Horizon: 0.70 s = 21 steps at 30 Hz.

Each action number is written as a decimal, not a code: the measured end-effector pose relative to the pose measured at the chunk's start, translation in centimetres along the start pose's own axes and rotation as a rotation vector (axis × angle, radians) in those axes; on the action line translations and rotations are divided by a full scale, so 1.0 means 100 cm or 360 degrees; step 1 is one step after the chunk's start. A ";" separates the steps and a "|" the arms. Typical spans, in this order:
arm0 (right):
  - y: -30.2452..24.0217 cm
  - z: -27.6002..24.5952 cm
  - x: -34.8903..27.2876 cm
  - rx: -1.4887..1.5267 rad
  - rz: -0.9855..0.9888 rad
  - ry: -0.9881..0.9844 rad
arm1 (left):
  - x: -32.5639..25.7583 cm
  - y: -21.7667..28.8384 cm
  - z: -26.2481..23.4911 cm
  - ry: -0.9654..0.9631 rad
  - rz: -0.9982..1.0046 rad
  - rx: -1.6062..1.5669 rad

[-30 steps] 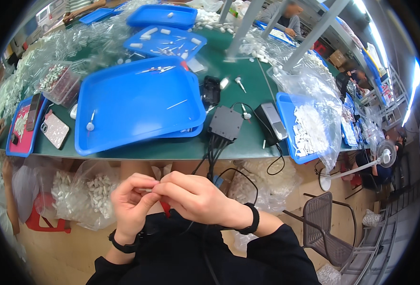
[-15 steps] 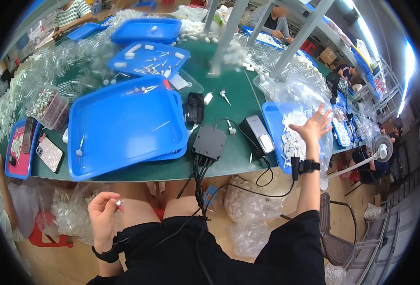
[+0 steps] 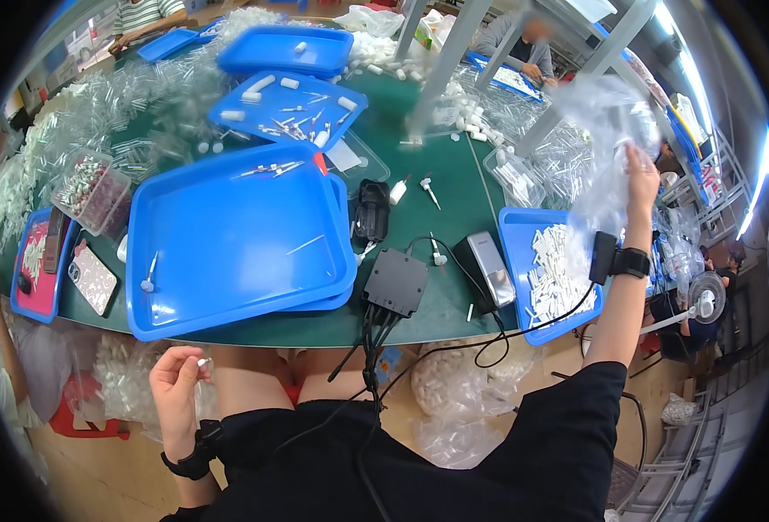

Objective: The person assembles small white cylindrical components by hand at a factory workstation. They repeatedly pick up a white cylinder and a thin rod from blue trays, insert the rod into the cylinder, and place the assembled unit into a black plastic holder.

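Observation:
My left hand (image 3: 174, 391) is held over my lap, below the table edge, its thumb and fingers pinched on a small white part (image 3: 203, 361). Out to the far right, my right hand (image 3: 642, 181) is closed on a clear plastic bag (image 3: 606, 143), lifted above the table. Close by that bag lies a blue tray (image 3: 520, 228) with a heap of short white tubes (image 3: 558, 271). In front of me a large blue tray (image 3: 228, 252) holds a white-headed piece with a thin stem (image 3: 148, 273) and several more thin pieces near its far edge.
A black cable box (image 3: 396, 283) and a grey-black device (image 3: 486, 270) sit at the table's front, with cables running to my body. Grey metal posts (image 3: 443, 65) rise from the table. Clear tubes are piled along the left. Other people sit across the table and at the left.
My right hand has moved up and right, from open over the tray of white tubes to gripping the plastic bag, which has risen off that tray. My left hand still pinches its part.

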State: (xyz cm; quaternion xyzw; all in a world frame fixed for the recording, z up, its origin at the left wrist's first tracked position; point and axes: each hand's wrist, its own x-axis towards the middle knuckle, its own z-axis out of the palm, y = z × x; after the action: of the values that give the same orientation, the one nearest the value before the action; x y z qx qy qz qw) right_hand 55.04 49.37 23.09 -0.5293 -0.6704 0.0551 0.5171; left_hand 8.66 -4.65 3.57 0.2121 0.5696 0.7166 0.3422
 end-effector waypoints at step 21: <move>-0.063 0.102 -0.062 -0.0503 -0.0857 -0.0080 | 0.012 0.002 0.008 0.0029 0.0029 -0.0030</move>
State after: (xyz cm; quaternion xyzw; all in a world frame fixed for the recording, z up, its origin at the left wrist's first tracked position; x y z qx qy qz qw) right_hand 42.68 46.71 18.32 -0.4050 -0.7993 -0.1757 0.4076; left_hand 8.34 -3.27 3.90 0.2073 0.5640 0.7269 0.3325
